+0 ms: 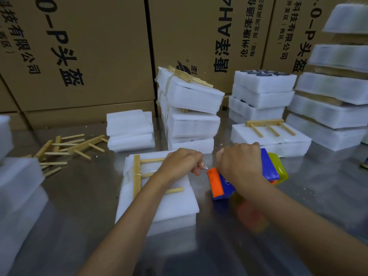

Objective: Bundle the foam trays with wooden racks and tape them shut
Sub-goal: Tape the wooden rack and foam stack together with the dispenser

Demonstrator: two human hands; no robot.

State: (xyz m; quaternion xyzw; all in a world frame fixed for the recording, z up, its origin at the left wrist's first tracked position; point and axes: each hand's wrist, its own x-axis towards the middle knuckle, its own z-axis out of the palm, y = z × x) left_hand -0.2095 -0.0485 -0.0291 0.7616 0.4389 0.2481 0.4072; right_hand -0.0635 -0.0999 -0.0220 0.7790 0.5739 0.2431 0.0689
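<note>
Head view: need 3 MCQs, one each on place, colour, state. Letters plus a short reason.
1. Where do the loose wooden racks lie?
A. left on the table
B. on the cartons
C. in the right hand

2. What colour is the end plate of the tape dispenser?
A. green
B. orange
C. white

3. What is the left hand doing?
A. resting flat on the table
B. lifting a carton
C. pinching the clear tape

Answers: 1 A, they lie scattered left of the foam bundle. 2 B, its near end is orange. 3 C, tape runs from its fingers to the dispenser, which the right hand grips.
</note>
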